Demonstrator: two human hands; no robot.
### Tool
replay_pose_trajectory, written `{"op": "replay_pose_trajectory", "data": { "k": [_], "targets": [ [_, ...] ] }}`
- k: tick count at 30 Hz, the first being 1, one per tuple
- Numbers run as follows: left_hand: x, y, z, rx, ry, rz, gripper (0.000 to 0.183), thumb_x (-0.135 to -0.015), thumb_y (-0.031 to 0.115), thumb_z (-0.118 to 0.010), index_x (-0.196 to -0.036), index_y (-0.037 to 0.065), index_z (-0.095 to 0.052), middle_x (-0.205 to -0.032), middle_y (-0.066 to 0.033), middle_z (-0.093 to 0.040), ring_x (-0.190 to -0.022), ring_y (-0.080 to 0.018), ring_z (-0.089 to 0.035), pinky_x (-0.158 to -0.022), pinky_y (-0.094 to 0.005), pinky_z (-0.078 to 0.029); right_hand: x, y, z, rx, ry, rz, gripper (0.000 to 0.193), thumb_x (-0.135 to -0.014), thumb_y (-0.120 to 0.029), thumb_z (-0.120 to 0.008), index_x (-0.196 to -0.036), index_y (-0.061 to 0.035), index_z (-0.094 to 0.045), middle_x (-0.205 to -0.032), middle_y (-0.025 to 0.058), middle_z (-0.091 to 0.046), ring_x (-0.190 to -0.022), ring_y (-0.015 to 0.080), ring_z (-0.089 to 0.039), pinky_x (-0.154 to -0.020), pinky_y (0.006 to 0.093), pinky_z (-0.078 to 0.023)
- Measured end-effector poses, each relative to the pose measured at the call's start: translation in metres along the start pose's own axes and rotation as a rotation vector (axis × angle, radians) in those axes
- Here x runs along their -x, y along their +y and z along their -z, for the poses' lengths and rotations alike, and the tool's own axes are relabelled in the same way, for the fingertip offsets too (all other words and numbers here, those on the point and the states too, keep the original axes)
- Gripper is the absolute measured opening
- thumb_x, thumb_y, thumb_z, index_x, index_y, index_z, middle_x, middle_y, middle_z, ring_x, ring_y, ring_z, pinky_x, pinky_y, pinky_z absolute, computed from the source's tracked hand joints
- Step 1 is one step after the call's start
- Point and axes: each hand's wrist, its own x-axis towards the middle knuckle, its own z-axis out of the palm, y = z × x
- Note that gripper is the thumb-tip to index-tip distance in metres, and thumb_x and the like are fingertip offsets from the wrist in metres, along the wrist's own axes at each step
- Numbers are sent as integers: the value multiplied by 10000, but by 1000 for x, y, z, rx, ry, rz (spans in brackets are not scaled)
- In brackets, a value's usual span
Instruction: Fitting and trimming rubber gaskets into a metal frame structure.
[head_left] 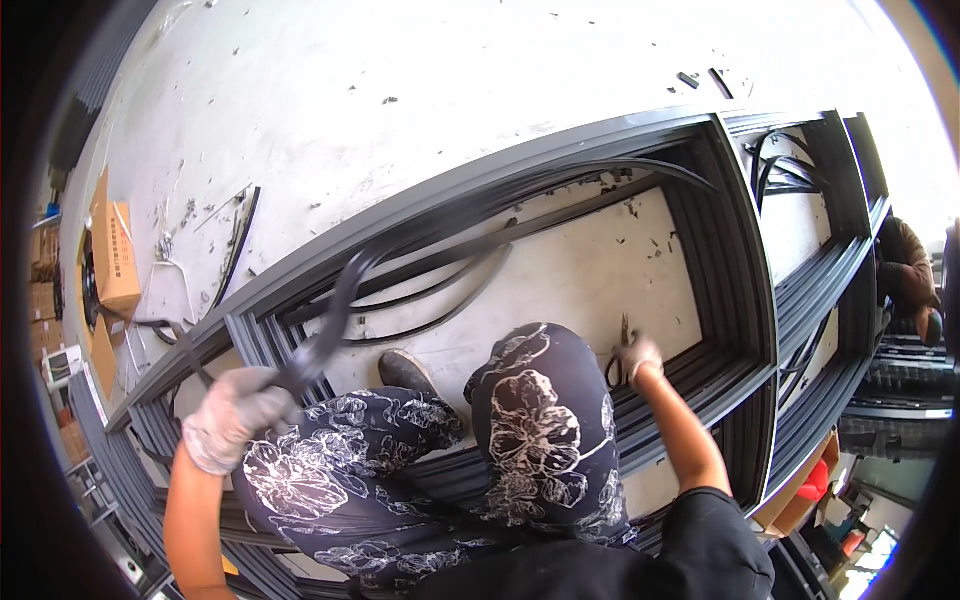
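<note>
My left hand (pixel 238 412), in a pale work glove, is closed around a black rubber sealing strip (pixel 345 290). The strip rises from the fist, blurred by motion, and runs on along the far side of the frame. My right hand (pixel 640 358), also gloved, grips a pair of scissors (pixel 613 372); a dark handle loop shows beside the fingers, and the blades point away from me. The hand is over the opening of a stack of dark grey metal frames (pixel 735 250). More black strips (pixel 440 310) lie curved inside that opening, above the floor.
My knees, in flowered dark trousers (pixel 545 430), and one shoe (pixel 405 372) are within the frame opening. An open cardboard box (pixel 120 260) stands at far left, near loose strip pieces (pixel 240 240). Black scraps litter the pale floor (pixel 420 60). Another person (pixel 908 270) is at far right.
</note>
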Motion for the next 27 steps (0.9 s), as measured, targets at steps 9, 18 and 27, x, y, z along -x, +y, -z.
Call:
{"op": "replay_pose_trajectory", "data": {
  "k": [9,18,27],
  "targets": [
    [-16,50,-119,622,-194,-175,351,-892,367,-559,-821,24,-584,-673,-29,-557,-631,-106,-511,-594,-236,-414,36,-1,-72,-54,209,-41,486,-709,-60,-592,-1170,-30,-442,-1003,251,-573,-970,412,-557,-802,447,-480],
    [-37,23,-128,523,-154,-121,255,-891,275,-596,-959,33,-637,-769,5,-613,-677,-61,-532,-644,-201,-443,42,6,-62,-34,250,-69,358,-773,-292,-600,-1065,-93,-538,-896,247,-619,-854,410,-600,-721,476,-483],
    [-35,27,-118,255,27,-303,262,-882,267,-606,-928,11,-628,-744,2,-602,-671,-75,-524,-656,-225,-436,3,5,-44,-790,116,76,345,-756,-148,-630,-1044,24,-545,-763,119,-627,-651,231,-612,-554,340,-484]
  ]
}}
